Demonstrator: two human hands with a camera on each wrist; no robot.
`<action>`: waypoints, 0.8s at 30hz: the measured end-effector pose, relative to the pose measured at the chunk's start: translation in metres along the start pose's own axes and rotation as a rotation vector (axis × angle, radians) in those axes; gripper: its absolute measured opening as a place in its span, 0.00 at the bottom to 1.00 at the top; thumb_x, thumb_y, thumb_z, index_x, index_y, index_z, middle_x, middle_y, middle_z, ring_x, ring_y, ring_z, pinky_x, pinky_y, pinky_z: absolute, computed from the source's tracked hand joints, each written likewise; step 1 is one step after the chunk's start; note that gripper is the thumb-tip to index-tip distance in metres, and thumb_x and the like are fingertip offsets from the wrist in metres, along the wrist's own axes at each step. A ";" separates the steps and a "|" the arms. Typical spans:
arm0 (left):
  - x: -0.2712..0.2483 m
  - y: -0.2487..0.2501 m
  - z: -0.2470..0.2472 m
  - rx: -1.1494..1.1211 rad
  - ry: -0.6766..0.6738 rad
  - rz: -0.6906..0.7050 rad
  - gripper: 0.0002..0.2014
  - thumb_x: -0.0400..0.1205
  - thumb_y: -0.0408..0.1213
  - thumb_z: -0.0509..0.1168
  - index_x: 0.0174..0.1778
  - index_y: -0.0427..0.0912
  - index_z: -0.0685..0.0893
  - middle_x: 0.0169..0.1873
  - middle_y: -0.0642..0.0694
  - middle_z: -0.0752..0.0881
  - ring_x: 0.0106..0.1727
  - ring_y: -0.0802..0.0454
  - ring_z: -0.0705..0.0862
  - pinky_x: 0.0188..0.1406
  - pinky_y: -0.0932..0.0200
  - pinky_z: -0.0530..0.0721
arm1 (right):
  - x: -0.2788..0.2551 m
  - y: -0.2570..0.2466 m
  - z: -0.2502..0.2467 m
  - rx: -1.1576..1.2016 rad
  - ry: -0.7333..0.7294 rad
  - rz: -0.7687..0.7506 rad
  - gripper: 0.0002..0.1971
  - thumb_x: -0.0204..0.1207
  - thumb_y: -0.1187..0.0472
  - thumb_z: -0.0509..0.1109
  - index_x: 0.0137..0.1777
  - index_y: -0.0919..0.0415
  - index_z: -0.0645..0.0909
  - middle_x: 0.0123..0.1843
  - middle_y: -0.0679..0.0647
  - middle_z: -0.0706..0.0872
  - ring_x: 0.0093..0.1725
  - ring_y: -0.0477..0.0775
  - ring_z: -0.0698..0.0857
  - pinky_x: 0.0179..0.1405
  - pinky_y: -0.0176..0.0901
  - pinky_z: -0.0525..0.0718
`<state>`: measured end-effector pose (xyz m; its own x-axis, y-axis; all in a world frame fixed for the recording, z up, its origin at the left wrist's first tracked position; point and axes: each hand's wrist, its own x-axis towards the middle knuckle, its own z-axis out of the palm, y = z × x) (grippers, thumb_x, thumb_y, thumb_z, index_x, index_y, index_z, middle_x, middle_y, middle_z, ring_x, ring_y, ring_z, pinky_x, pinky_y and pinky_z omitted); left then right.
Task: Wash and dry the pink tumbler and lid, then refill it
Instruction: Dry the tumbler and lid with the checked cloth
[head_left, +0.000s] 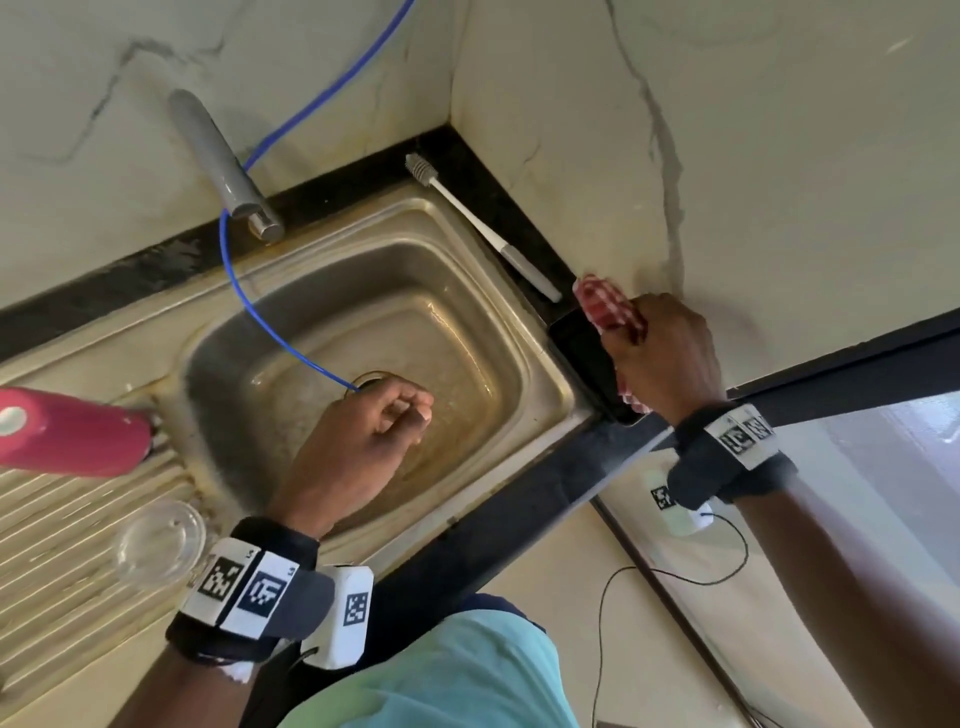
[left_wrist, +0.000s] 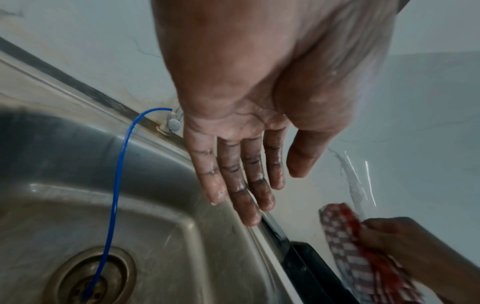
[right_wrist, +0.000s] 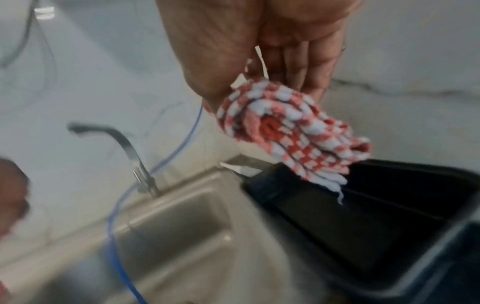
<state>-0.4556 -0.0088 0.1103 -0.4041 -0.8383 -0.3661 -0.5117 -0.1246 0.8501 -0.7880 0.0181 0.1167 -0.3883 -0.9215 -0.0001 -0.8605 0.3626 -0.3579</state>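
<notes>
The pink tumbler (head_left: 72, 431) is on the ribbed drainboard at the far left. A clear round lid (head_left: 158, 540) lies just in front of it. My left hand (head_left: 410, 410) hovers over the sink basin, wet and holding nothing; the left wrist view shows its fingers (left_wrist: 246, 185) straight. My right hand (head_left: 623, 332) grips a bunched red-and-white checked cloth (head_left: 602, 304) beside the wall at the sink's right edge. In the right wrist view the cloth (right_wrist: 291, 131) hangs from my fist above a black tray (right_wrist: 363, 216).
The steel sink (head_left: 545, 374) holds a blue tube (head_left: 249, 301) that runs into the drain. A grey faucet (head_left: 218, 156) stands at the back. A white bottle brush (head_left: 483, 228) lies on the dark ledge. The wall corner is close on the right.
</notes>
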 end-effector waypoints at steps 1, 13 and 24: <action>0.000 0.000 -0.008 0.008 0.011 0.007 0.04 0.89 0.40 0.71 0.55 0.54 0.90 0.47 0.56 0.94 0.48 0.57 0.94 0.60 0.47 0.90 | -0.008 -0.009 -0.004 0.116 0.013 0.007 0.09 0.85 0.53 0.65 0.45 0.57 0.78 0.41 0.50 0.82 0.37 0.53 0.81 0.38 0.41 0.77; 0.016 -0.033 -0.169 1.299 -0.120 -0.236 0.18 0.88 0.44 0.65 0.73 0.45 0.83 0.69 0.42 0.85 0.74 0.35 0.82 0.67 0.39 0.79 | -0.080 -0.150 0.087 1.822 -0.523 0.696 0.26 0.78 0.60 0.57 0.73 0.63 0.82 0.69 0.63 0.86 0.69 0.70 0.85 0.73 0.72 0.79; 0.026 -0.080 -0.230 1.525 -0.269 -0.488 0.18 0.76 0.56 0.73 0.57 0.50 0.88 0.41 0.52 0.83 0.56 0.42 0.90 0.57 0.46 0.84 | -0.093 -0.253 0.120 1.582 -0.651 0.577 0.21 0.80 0.71 0.72 0.73 0.67 0.82 0.63 0.68 0.91 0.62 0.69 0.91 0.48 0.59 0.94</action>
<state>-0.2507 -0.1427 0.1203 -0.0169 -0.7466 -0.6651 -0.7935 0.4147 -0.4454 -0.4942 -0.0045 0.0952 0.0201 -0.7829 -0.6219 0.5683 0.5207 -0.6371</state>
